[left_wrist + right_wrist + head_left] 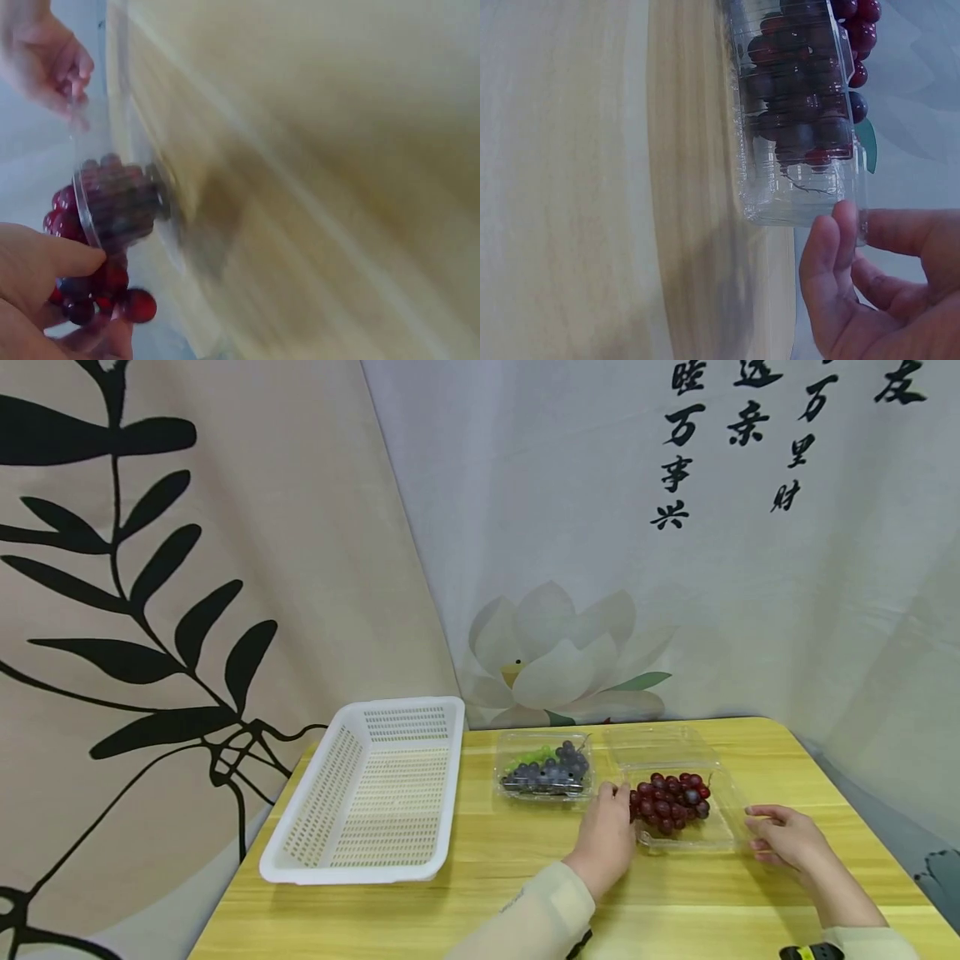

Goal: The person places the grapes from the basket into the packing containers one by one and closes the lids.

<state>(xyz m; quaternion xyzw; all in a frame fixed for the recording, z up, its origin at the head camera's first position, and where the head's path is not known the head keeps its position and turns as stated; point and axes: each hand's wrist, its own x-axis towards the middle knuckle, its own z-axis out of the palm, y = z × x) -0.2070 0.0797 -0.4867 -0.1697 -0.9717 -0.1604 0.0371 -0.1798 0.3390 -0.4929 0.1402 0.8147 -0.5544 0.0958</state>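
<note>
A bunch of red grapes (670,802) lies in an opened clear plastic box (722,835) on the right part of the table. My left hand (603,839) grips the left end of the bunch; in the left wrist view, grapes (112,277) show between its thumb and fingers, some hanging past the box wall. On the opposite side, my right hand (885,292) pinches the rim of the box (769,214) between thumb and fingers. The hinged lid (652,743) is folded back, away from me. A thin stem shows inside the box wall in the right wrist view.
Left of the grapes stands a second clear box (506,793) with dark and green grapes. A large white perforated basket (393,806) occupies the left side of the wooden table (517,893). A printed curtain (525,527) hangs behind the table.
</note>
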